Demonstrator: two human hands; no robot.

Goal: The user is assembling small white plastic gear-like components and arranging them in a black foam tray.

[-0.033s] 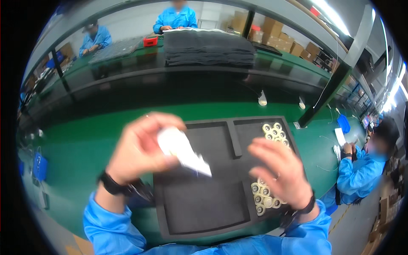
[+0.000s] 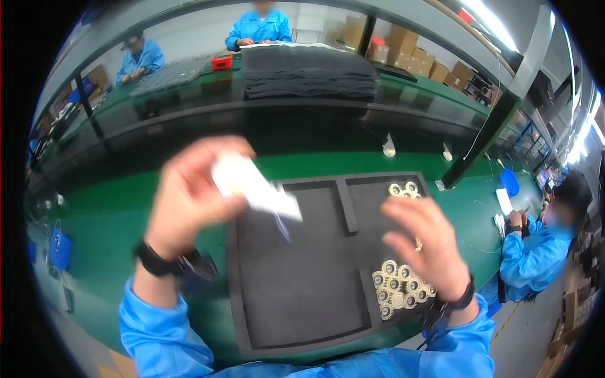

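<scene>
My left hand is closed on a white, rounded piece with a flat, paper-like flap, raised above the far left part of the tray. Blur hides its exact kind; a thin bluish strip hangs from it. My right hand is empty, fingers apart, over the right side of the black foam tray. Beneath and around it lie cream toothed wheels with dark centres, in a near group and a far group, partly hidden by the hand.
Two small white pieces lie behind the tray on the green bench, beside a metal post. Blue bins stand at both sides. A co-worker sits at the right; two others work beyond a dark stack.
My left hand has moved up and left with the white piece, and the bluish strip shows more. My right hand has shifted slightly right and uncovers more of the near wheels.
</scene>
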